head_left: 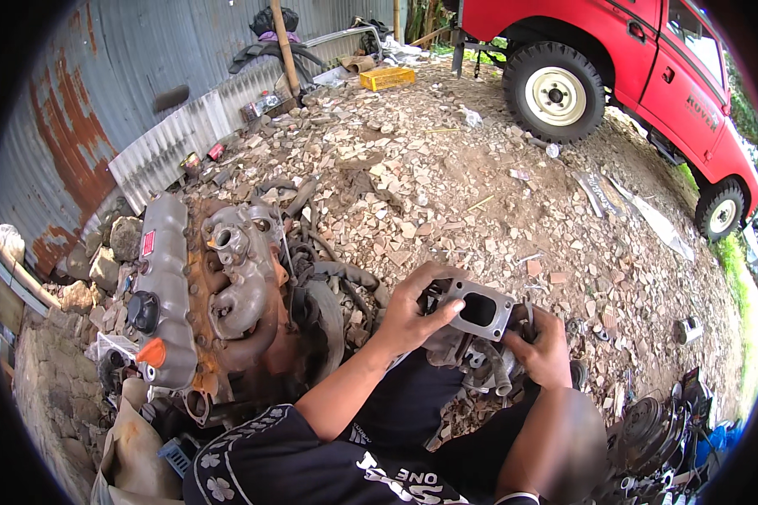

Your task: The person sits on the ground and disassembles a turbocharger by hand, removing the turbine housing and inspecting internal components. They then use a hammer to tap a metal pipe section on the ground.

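I hold a dirty metal turbocharger [472, 358] up over my lap, its rectangular flange [499, 318] tilted toward me with a dark rounded opening in the middle. My left hand [419, 307] grips it at the left, thumb on the flange's edge and fingers partly behind it. My right hand [537, 345] is closed on the right side of the part, below the flange's corner. To the left stands an engine with a grey valve cover [160, 278] and a rusty manifold [253, 332]; an orange cap [150, 352] is at the cover's front end.
Broken rubble [404, 210] covers the ground, with hoses [345, 278] beside the engine. A red off-road vehicle [598, 50] stands at the upper right, a yellow crate [387, 78] near a corrugated metal wall [76, 118]. Dark metal parts [648, 429] lie at lower right, stones [105, 269] at left.
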{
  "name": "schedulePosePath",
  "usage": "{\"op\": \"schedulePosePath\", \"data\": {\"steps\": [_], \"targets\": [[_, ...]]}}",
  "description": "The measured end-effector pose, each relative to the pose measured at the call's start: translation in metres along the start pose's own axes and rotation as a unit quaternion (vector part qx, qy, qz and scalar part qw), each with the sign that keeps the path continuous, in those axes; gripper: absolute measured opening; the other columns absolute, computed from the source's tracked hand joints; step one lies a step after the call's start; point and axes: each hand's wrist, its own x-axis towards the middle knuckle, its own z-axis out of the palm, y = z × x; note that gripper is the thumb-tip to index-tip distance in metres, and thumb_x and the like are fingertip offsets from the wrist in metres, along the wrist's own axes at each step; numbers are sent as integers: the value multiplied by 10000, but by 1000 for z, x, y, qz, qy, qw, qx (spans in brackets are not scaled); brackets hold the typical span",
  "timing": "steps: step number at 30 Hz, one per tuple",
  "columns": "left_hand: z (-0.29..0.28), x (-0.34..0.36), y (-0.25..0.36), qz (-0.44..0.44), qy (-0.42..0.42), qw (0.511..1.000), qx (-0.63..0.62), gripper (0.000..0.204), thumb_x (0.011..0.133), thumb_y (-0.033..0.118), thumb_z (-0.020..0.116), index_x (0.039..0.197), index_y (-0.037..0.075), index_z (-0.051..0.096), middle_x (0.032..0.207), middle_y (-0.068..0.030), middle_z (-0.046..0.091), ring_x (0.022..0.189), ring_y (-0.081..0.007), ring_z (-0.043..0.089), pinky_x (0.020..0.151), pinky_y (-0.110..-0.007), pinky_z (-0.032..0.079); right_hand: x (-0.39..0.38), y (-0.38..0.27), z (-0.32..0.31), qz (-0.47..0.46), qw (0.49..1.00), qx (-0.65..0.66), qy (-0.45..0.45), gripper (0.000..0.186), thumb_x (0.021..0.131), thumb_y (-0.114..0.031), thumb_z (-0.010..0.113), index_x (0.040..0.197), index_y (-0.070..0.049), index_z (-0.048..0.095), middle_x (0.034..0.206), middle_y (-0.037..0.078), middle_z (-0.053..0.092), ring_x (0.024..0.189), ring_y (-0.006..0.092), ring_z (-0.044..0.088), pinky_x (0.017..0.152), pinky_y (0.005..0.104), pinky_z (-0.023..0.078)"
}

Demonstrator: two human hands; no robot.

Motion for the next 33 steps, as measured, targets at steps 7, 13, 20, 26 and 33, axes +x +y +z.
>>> {"op": "schedulePosePath", "data": {"steps": [7, 13, 20, 26, 33], "targets": [[-1, -3, -2, -9, -5, 1000, -18, 384, 901, 166, 781, 1241, 21, 678, 1160, -51, 659, 1094, -151, 624, 972, -314, 483, 4, 10, 1, -45, 990, -129, 18, 132, 805, -37, 732, 832, 71, 661, 772, 226, 648, 656, 387, 616, 626, 430, 465], [-5, -4, 2, -1, 14, 1000, -14, 389, 909, 173, 766, 1247, 7, 672, 1105, -59, 681, 1043, -147, 640, 950, -314, 498, -2, 0, 10, -25, 998, -61, 20, 156, 816, -70, 757, 850, 48, 662, 673, 169, 609, 577, 269, 534, 590, 397, 425], [-8, -6, -1, -47, 29, 997, -52, 344, 906, 149, 762, 1217, 31, 674, 1094, -51, 687, 1035, -142, 646, 939, -311, 504, 4, 3, 7, -31, 997, -75, 13, 225, 785, -135, 790, 886, 44, 697, 809, 219, 690, 732, 387, 673, 703, 435, 515], [-4, -6, -2, -66, 20, 995, -78, 369, 927, 130, 749, 1270, 22, 661, 1068, -22, 677, 970, -88, 623, 869, -253, 500, 8, 3, 8, -29, 994, -102, 25, 166, 861, -100, 749, 910, 52, 708, 831, 224, 694, 741, 407, 676, 683, 431, 513], [-4, -6, -6, -43, 37, 995, -80, 366, 929, 129, 747, 1266, 18, 656, 1022, 11, 672, 908, -54, 610, 795, -221, 498, 3, 16, 7, -6, 1000, 0, 1, 278, 823, -153, 803, 1008, 35, 719, 751, 199, 689, 652, 280, 668, 659, 400, 512]]}}
